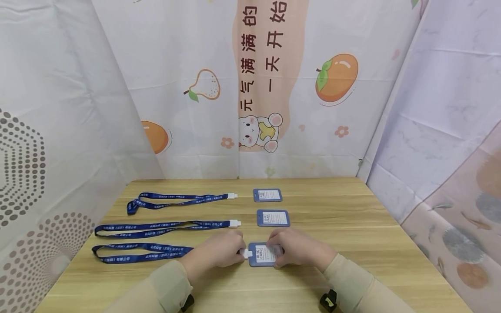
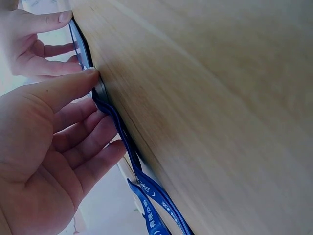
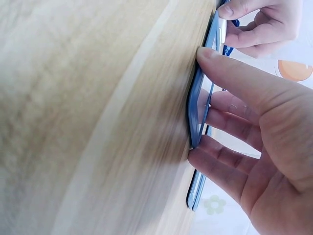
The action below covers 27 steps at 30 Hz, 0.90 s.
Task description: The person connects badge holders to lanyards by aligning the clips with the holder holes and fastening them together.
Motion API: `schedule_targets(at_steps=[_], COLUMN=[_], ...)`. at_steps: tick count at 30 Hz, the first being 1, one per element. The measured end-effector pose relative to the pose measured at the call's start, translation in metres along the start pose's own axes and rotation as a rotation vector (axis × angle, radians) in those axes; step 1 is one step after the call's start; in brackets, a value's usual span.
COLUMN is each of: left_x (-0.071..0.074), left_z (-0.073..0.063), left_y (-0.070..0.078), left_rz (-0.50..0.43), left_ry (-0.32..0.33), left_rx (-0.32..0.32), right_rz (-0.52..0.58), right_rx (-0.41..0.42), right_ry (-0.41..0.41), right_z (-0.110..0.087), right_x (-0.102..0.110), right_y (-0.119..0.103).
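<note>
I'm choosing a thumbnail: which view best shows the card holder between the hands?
The head view: the card holder lies face up, its ID/IC CARD print readable. Both wrist views show it nearly edge-on, print unreadable.

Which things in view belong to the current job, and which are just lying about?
Job in hand:
nearest rectangular blue-framed card holder, in the right hand
nearest navy fabric lanyard, its white clip in the left hand

Apparently lying about, untouched:
middle blue card holder; far blue card holder
middle navy lanyard; far navy lanyard
</note>
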<state>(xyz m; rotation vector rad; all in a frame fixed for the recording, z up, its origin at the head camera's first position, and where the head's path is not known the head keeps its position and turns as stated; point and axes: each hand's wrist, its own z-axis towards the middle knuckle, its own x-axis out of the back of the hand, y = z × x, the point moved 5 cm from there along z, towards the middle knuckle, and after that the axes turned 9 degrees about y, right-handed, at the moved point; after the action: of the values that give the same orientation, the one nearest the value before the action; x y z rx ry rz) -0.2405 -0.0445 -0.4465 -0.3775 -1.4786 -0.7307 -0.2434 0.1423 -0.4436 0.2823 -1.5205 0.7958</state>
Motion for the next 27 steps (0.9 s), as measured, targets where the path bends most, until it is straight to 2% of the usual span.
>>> schedule_targets(at_steps=[8, 16, 27], left_x=[-0.001, -0.002, -0.005], left_z=[0.000, -0.002, -0.005], left_y=[-0.001, 0.002, 0.007], left_rz=[-0.027, -0.007, -0.069], left_ry=[-0.016, -0.017, -0.049], left_rx=[0.022, -0.010, 0.006], right_rz=[-0.013, -0.038, 0.005], right_rx=[0.000, 0.022, 0.013], right_ry=[0.003, 0.005, -0.015], right_z=[-0.001, -0.007, -0.017], right_x=[0.000, 0.000, 0.004], right_y=[0.000, -0.001, -0.005])
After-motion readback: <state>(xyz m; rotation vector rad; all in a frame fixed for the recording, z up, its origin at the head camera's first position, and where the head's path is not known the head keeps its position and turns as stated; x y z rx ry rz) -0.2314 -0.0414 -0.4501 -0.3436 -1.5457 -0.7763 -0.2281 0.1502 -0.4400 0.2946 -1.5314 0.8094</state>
